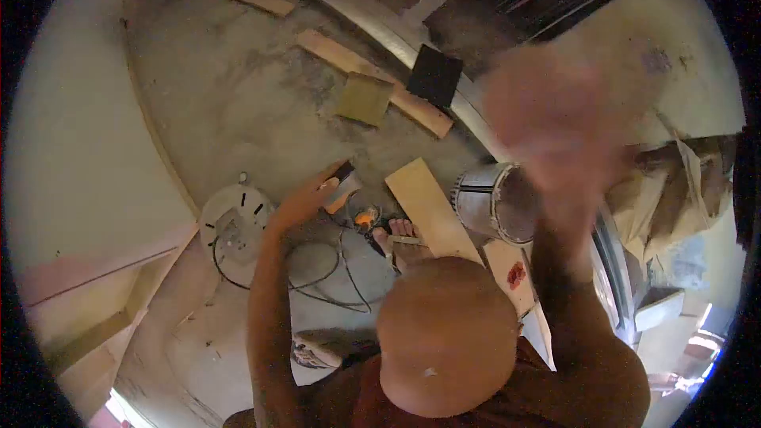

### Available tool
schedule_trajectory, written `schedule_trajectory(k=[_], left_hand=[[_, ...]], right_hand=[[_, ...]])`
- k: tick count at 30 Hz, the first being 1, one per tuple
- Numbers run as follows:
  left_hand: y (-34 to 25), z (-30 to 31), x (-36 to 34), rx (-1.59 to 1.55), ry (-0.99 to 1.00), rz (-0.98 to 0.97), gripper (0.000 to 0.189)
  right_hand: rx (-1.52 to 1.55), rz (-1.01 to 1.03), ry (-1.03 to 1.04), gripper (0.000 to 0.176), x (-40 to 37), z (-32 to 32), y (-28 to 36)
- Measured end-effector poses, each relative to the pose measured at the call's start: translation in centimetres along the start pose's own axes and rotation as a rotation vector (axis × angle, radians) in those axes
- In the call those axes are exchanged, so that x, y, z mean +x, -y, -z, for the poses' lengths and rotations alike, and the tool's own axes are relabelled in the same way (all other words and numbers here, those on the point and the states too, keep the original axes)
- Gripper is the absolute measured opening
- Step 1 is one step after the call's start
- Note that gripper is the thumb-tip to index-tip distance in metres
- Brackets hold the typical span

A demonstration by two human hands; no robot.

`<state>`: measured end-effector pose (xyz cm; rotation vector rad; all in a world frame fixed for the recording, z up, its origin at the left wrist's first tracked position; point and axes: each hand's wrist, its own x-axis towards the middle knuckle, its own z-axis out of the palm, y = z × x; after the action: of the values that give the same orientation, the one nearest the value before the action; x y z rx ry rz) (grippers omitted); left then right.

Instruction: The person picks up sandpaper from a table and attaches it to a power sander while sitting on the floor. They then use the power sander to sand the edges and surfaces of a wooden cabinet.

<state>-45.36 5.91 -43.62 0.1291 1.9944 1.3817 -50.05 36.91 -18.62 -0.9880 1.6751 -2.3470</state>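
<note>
At the centre-left, my left hand (305,200) reaches down to the floor, with its fingers around a small flat piece with a dark edge (342,184), whose kind I cannot make out. An orange and dark object (365,217) lies just beyond it, near my foot (402,231). My right hand (547,107) is raised close to the camera at the upper right. Motion smears its fingers, so any held item cannot be made out. Below it, a tin bucket (479,198) rests on its side or tilted, partly covered by my right forearm.
Wooden boards (432,206) lie on the dusty floor, one board (515,273) with a red stain. Farther off are a black square (435,75) and an olive square (365,99). A round whitish lid (230,226) and a looping black cable (317,281) lie left. Crumpled brown paper (670,198) is right.
</note>
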Motion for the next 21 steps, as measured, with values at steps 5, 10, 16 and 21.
schedule_trajectory(k=[5, 10, 16, 21], left_hand=[[-0.1, 0.0, -0.1, -0.026, -0.011, -0.048, 0.057], [2.8, -0.1, 1.4, -0.061, 0.025, -0.048, 0.056], [2.1, 0.2, 0.9, 0.075, 0.021, -0.127, 0.058], [2.7, 0.2, 2.0, 0.028, 0.031, -0.104, 0.059]], right_hand=[[-1.167, -0.810, 0.484, 0.037, -5.7, -3.5, -15.9], [-0.958, -0.909, 0.274, 0.042, -9.1, -2.4, -22.4], [-0.679, -0.939, 0.202, 0.045, -10.1, -1.3, -25.0], [-0.533, -0.968, 0.189, 0.041, -10.5, -0.8, -25.5]])
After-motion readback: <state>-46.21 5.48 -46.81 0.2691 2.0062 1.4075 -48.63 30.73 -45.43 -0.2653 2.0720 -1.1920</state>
